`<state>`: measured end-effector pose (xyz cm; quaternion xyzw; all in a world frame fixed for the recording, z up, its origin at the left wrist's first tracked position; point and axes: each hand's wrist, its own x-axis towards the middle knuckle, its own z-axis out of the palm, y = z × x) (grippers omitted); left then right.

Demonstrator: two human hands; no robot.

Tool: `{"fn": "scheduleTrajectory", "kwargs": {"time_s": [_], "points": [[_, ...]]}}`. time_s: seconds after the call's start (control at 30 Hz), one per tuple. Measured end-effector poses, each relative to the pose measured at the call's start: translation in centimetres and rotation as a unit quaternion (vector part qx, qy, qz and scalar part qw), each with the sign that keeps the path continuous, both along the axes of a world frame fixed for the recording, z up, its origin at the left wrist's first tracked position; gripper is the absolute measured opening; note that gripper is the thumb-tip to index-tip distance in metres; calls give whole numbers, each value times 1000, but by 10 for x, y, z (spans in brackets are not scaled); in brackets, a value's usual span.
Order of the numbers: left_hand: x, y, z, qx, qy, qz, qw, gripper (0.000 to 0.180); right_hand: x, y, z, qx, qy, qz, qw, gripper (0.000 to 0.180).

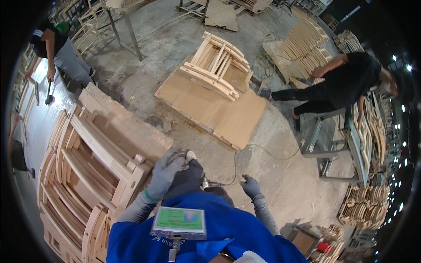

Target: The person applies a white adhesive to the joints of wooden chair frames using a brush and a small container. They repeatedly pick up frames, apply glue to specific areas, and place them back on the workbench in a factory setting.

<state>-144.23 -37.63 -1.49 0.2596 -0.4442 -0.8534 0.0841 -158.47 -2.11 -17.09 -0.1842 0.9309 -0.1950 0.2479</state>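
Note:
My left hand (165,172), in a grey glove, is raised over my left thigh, beside the end of a stack of pale wooden frames (98,149). Its fingers are loosely extended and I see nothing in them. At my right side, my right hand (251,186), gloved too, hangs over the floor with its fingers apart and holds nothing. Between the two hands, by my legs, is a metal air tool (209,183) joined to a thin hose (235,168). A badge (179,222) hangs on my blue jacket.
Ahead, slatted wooden frames (217,65) lie on a cardboard-covered pallet (210,111). One person (346,81) works at a metal stand (324,140) on the right. Another (61,52) holds a dark tool over a shiny table (37,109) at far left. Curved wooden parts (364,206) are stacked at right.

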Motion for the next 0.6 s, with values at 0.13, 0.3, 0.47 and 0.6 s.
{"fn": "scheduleTrajectory", "kwargs": {"time_s": [0.13, 0.3, 0.47, 0.6], "points": [[-50, -73, 32, -59, -27, 41, 997, 44, -54, 11, -9, 116, -34, 10, 993, 50], [-140, -170, 40, -100, -30, 48, 993, 51, -144, -19, -29, 113, -126, -128, 977, 60], [-248, -257, -53, -9, -17, 73, 997, 56, -292, -168, -41, -93, -178, -316, 927, 86], [-343, -309, -138, 110, -41, 120, 986, 76, -426, -312, -68, -144, -203, -338, 907, 89]]}}
